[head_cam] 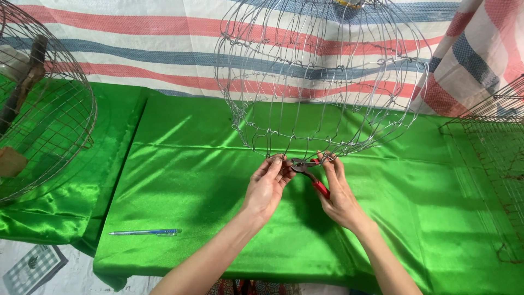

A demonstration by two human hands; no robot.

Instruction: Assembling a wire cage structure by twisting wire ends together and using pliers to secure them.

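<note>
A round wire cage frame [322, 76] hangs above a table draped in shiny green cloth [202, 180]. Its lower rim sits just above my hands. My left hand [266, 187] pinches a wire at the bottom edge of the frame, fingers curled on it. My right hand [339, 191] holds red-handled pliers [312, 176], whose jaws point left and meet the same wire beside my left fingertips. Both forearms come up from the bottom of the view.
A blue pen [146, 232] lies on the cloth at the front left. Another domed wire cage [41, 104] stands at the far left with a wooden perch inside. A flat wire mesh panel [494, 136] lies at the right edge. A striped tarp [136, 49] hangs behind.
</note>
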